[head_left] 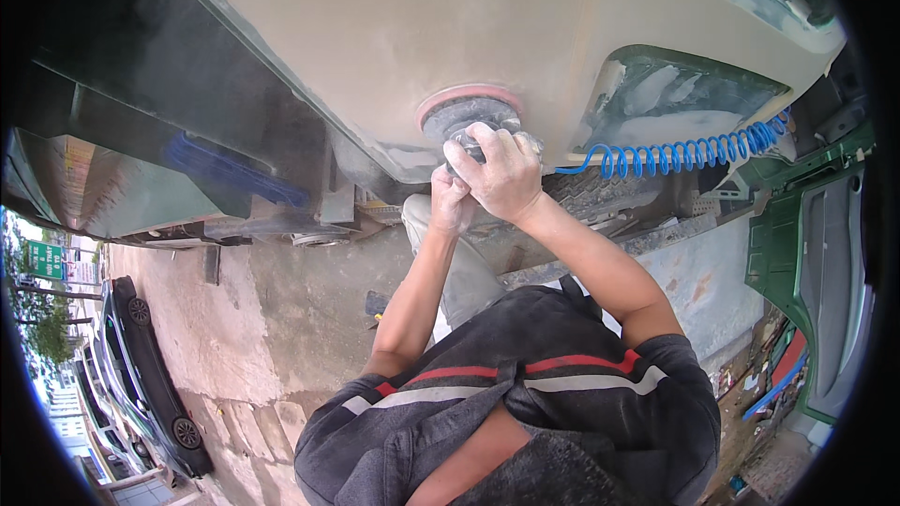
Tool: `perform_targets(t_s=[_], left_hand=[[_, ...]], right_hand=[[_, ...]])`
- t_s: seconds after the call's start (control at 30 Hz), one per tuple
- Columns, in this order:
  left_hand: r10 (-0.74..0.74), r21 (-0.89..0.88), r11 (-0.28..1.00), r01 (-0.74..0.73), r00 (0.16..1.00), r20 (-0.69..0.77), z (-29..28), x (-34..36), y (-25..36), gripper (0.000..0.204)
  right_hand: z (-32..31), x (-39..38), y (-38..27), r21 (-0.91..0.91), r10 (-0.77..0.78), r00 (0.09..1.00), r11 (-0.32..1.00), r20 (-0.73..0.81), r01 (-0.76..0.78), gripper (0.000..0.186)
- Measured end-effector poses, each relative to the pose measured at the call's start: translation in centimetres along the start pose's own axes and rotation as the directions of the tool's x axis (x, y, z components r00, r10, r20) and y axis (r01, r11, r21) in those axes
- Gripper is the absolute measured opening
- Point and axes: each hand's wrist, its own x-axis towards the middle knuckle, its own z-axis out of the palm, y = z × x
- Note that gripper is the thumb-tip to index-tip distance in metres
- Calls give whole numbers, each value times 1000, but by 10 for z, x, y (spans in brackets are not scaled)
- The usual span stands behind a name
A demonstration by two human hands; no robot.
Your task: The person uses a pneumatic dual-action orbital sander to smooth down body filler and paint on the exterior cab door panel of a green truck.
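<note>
I see the round sander (457,114) resting against the pale panel (375,23), the right hand (507,170) wrapping its fingers over it, the left hand (451,200) curling its fingers around the lower side.

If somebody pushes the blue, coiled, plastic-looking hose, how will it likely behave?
The blue coiled hose would probably bend and spring back, given its regular loops. It is likely light, since its tube looks thin.
</note>
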Motion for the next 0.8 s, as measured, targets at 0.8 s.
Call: perform_targets(t_s=[0.8], left_hand=[[314, -151, 929, -339, 935, -164, 54, 31, 79, 46]], right_hand=[[-2, 109, -33, 24, -217, 972, 976, 90, 216, 38]])
